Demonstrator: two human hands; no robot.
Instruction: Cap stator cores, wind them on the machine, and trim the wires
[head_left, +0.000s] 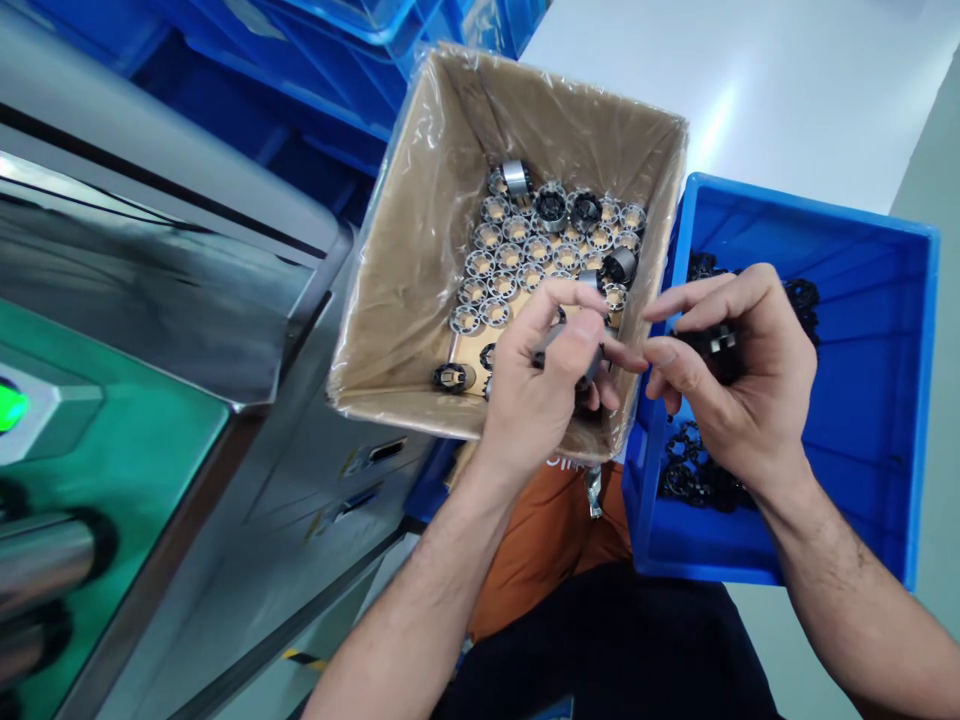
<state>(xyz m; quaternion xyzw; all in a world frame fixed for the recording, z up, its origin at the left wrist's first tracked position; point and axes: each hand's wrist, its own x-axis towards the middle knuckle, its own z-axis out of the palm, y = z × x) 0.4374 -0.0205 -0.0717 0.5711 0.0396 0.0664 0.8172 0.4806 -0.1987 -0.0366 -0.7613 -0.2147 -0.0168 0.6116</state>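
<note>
My left hand [529, 390] is over the front right of a lined cardboard box [405, 230], its fingers wrapped round a dark grey metal stator core [596, 368], partly hidden by the thumb. Beside it, my right hand [757, 380] is above the near edge of a blue bin [847, 420]. Black plastic pieces [709, 345] lie in its curled palm, and thumb and index finger point at the left hand. In the box stand rows of slotted metal stator cores [517, 255]. Several others carry black plastic end pieces, like the one [551, 205] toward the back.
Loose black plastic rings [694, 470] lie in the blue bin. Blue crates [337, 50] stand behind the box. To the left is a machine with a green panel [142, 430] and a lit green button [10, 405]. A white surface [795, 90] extends at the back right.
</note>
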